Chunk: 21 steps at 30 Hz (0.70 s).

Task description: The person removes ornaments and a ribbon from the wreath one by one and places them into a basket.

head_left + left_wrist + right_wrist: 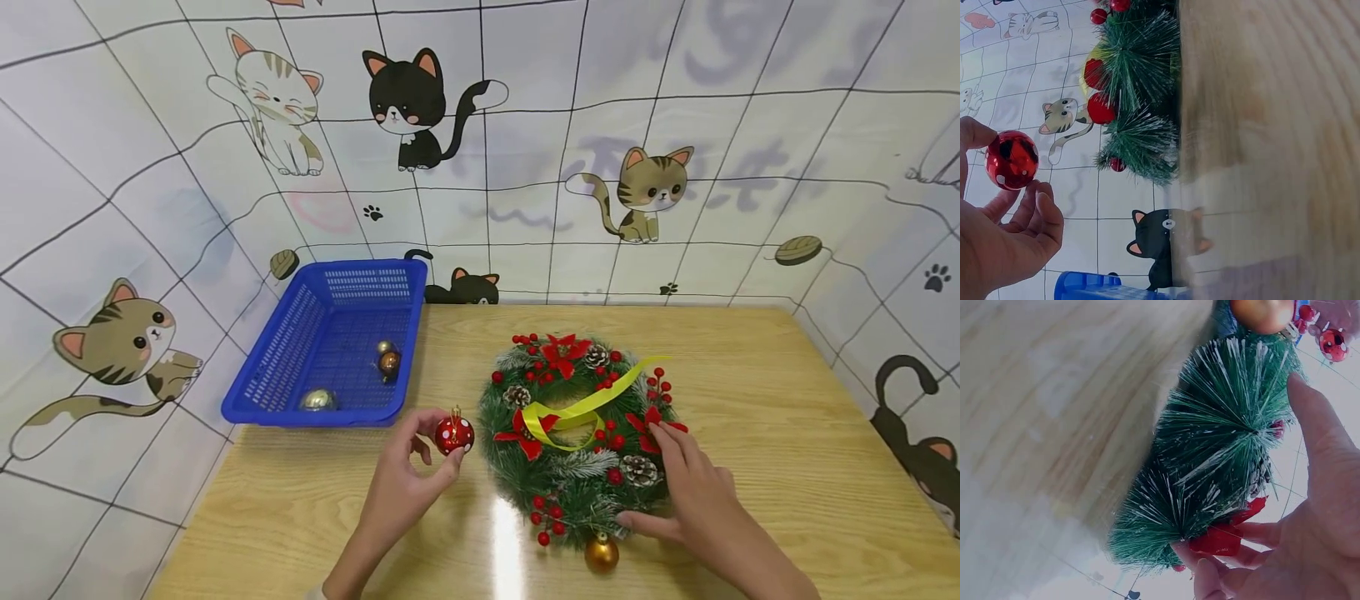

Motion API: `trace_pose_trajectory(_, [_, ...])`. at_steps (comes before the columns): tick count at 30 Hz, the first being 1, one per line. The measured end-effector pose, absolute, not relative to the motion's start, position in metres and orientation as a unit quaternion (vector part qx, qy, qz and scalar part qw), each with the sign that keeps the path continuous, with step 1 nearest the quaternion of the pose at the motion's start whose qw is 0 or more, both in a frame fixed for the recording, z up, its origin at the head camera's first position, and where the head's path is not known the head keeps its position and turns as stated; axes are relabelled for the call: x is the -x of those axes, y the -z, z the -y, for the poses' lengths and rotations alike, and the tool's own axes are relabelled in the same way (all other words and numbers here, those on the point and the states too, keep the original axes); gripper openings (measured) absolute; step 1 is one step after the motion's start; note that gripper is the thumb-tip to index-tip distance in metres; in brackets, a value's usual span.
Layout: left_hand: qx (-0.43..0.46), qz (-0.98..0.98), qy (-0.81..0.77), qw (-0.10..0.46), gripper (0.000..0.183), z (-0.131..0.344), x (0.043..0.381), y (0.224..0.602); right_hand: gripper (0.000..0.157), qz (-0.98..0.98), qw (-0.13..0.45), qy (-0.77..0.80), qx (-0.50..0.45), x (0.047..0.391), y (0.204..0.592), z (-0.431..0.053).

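Observation:
My left hand [408, 467] pinches a red bauble [455, 436] with white dots and a gold hanging loop between thumb and fingers. It holds the bauble just left of a green wreath [517, 475]. Red flowers [564, 354], berries, pinecones [640, 471] and frosted sprigs decorate the wreath. A yellow ribbon [577, 408] lies loosely across its middle. My right hand [701, 492] rests at the wreath's right side, its fingers by a red flower [1219, 540] and its thumb spread toward the lower edge. At the wreath's bottom edge sits a gold bauble [602, 553].
A blue plastic basket [258, 358] stands at the back left of the wooden table [772, 392]. Inside it lie a silvery bauble [318, 400], a brown one [389, 362] and a small gold one [385, 346]. A cat-patterned cloth [525, 208] rises behind and beside the table.

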<state>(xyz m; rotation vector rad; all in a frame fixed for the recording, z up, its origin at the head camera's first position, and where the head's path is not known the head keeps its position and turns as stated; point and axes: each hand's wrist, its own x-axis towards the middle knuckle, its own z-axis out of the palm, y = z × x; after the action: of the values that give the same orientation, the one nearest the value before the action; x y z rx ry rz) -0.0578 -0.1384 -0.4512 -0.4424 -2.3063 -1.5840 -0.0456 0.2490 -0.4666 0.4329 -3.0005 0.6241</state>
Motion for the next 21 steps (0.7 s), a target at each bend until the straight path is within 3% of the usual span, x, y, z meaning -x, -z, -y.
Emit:
trace_pose_trajectory(8, [0.148, 0.802, 0.553, 0.171, 0.042, 0.1419, 0.0600, 0.4491, 0.124, 0.968, 0.048, -0.188, -0.158, 0.0474, 0.4674, -0.2535])
trace_pose_trajectory(15, [0.132, 0.803, 0.555, 0.173, 0.043, 0.1445, 0.0593, 0.4496, 0.129, 0.964, 0.055, -0.192, -0.175, 0.0502, 0.4709, -0.2563])
trace_pose_trajectory(21, [0.114, 0.800, 0.564, 0.168, 0.045, 0.1482, 0.0569, 0.4486, 0.122, 0.963, 0.045, -0.203, -0.171, 0.0540, 0.4695, -0.2573])
